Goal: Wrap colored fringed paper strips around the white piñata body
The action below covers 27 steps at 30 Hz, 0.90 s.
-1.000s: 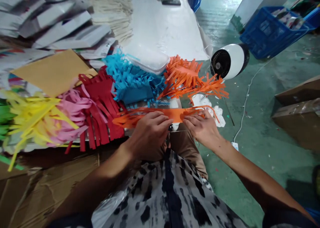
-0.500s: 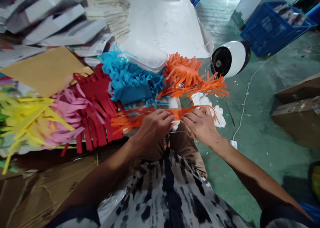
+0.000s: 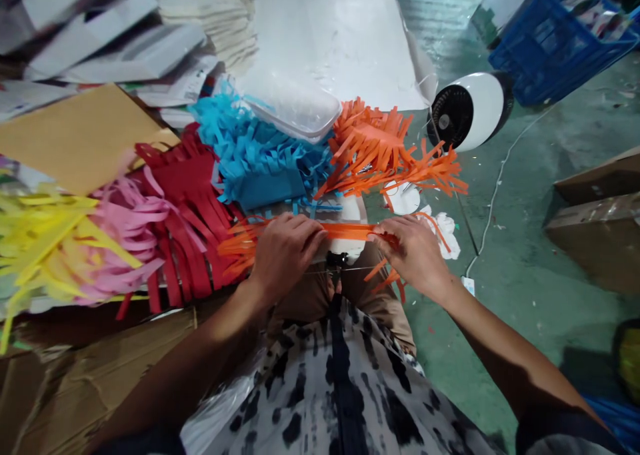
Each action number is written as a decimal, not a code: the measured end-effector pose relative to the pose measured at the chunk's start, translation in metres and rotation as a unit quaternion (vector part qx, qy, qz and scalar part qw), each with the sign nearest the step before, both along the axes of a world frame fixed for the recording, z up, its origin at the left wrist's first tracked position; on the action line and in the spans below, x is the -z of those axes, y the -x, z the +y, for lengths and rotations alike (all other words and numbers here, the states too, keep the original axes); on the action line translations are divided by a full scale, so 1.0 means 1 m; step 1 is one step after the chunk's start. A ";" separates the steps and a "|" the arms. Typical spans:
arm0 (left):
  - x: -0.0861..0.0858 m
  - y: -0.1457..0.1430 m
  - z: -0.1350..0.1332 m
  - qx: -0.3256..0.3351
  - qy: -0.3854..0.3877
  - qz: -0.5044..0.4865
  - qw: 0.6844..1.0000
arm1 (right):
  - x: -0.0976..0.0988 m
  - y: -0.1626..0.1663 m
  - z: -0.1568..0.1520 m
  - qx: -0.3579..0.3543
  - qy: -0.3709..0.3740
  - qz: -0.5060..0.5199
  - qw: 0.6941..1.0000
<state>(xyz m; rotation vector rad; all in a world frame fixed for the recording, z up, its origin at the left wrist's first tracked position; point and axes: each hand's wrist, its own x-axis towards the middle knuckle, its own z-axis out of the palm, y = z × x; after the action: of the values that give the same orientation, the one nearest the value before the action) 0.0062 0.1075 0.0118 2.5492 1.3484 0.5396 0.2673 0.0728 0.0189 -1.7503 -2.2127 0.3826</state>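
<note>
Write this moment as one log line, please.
left hand: holds orange paper strip | right hand: holds same strip | behind: blue fringe pile, fan

I am watching the left hand and the right hand pinching an orange paper strip in the middle of the frame, holding it stretched between them. Above them, an orange pile, a blue pile and a red pile are lying side by side. A white fan is sitting at the upper right.
</note>
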 end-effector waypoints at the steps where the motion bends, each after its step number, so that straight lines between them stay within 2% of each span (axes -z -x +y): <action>1: 0.000 -0.001 0.002 -0.013 0.003 0.014 1.000 | 0.000 0.002 0.000 0.015 0.004 -0.010 1.000; 4: 0.000 -0.005 0.005 -0.032 0.003 0.045 0.998 | -0.001 0.010 0.001 0.036 0.011 -0.060 0.997; 12: -0.003 -0.013 0.011 -0.032 -0.016 0.098 0.995 | -0.003 0.025 0.005 0.043 0.001 -0.175 0.984; 16: -0.004 -0.016 0.009 -0.032 -0.043 0.132 0.990 | 0.002 0.025 0.004 0.045 -0.040 -0.209 0.976; 19: -0.004 -0.018 0.006 -0.036 -0.081 0.115 0.989 | 0.004 0.025 0.000 0.060 -0.099 -0.220 0.968; 21: -0.002 -0.020 0.005 0.019 -0.114 0.085 0.990 | 0.003 0.024 -0.004 0.039 -0.130 -0.210 0.968; 24: 0.002 -0.024 0.004 0.151 -0.131 0.078 0.977 | 0.003 0.021 -0.011 -0.053 -0.123 -0.181 0.974; 27: 0.005 -0.019 0.005 0.191 -0.107 0.103 0.970 | 0.007 0.012 -0.018 -0.105 -0.101 -0.154 0.977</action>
<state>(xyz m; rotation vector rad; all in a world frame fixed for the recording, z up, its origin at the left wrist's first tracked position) 0.0255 0.1121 0.0066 3.0112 0.8487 0.3694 0.2550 0.0548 0.0116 -1.5604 -2.5560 -0.0779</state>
